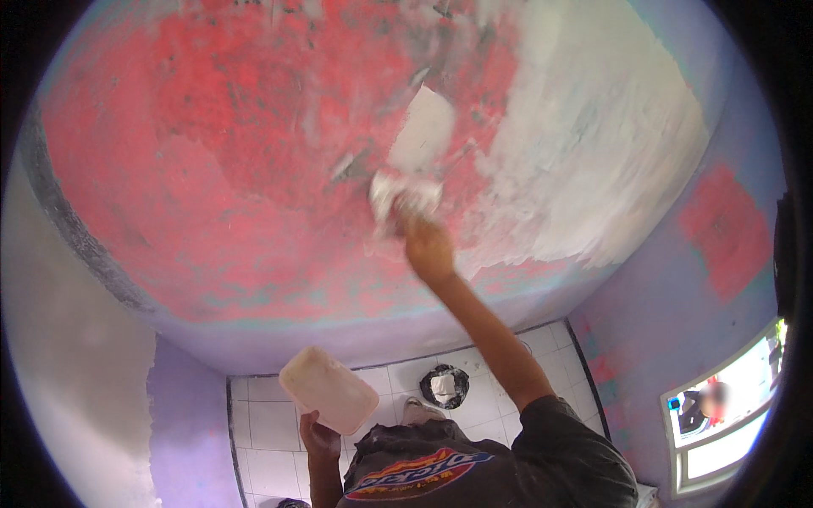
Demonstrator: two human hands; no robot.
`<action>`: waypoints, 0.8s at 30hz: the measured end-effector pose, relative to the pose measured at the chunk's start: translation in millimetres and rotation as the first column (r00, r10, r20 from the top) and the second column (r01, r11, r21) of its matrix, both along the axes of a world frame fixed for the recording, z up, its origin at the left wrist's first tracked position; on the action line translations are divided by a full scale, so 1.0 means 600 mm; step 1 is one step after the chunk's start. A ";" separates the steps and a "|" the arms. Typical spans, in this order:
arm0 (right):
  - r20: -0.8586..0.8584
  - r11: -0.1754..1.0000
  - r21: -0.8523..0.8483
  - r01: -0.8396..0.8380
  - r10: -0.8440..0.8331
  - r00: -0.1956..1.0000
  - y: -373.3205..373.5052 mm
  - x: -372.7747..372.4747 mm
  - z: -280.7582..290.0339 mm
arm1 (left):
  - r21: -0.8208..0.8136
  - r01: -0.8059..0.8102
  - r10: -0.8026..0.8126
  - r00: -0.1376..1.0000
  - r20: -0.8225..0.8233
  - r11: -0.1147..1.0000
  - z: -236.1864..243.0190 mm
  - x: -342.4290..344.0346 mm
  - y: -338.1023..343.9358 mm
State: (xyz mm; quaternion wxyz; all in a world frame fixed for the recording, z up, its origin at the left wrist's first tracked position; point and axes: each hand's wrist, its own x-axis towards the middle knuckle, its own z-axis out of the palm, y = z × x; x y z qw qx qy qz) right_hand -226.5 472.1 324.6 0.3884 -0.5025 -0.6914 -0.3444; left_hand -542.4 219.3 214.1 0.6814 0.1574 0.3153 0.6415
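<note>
My right hand (428, 248) is raised and grips a wide putty knife (421, 131) smeared with white filler. Its blade lies flat against a patchy red surface (212, 152) overhead. Just right of the blade, a broad patch of fresh white filler (593, 144) covers the red. Lower down, my left hand (318, 438) holds up a flat cream-coloured board (329, 389) by its underside. My dark shirt with a coloured print fills the bottom edge.
Purple walls (660, 313) border the red surface. Below is a white tiled floor (271, 423) with a black bucket (444, 386) holding white material. A window (720, 423) at the lower right shows a person outside. A pale grey wall stands at left.
</note>
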 end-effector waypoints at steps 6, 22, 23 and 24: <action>-0.070 0.990 -0.004 -0.142 0.141 0.987 -0.030 -0.013 0.067 | -0.044 0.012 -0.011 1.000 0.021 0.999 0.012 0.007 -0.006; -0.024 0.985 0.005 -0.171 0.171 0.985 -0.075 -0.046 0.192 | -0.031 0.007 -0.007 1.000 0.017 1.000 0.033 0.022 -0.084; -0.009 0.989 0.090 -0.119 0.120 0.993 -0.084 -0.040 0.269 | -0.029 0.003 -0.003 1.000 0.016 1.000 0.028 0.020 -0.089; -0.032 0.984 0.160 -0.077 0.083 0.996 -0.089 -0.030 0.330 | -0.028 -0.004 0.004 1.000 0.017 1.000 0.028 0.020 -0.092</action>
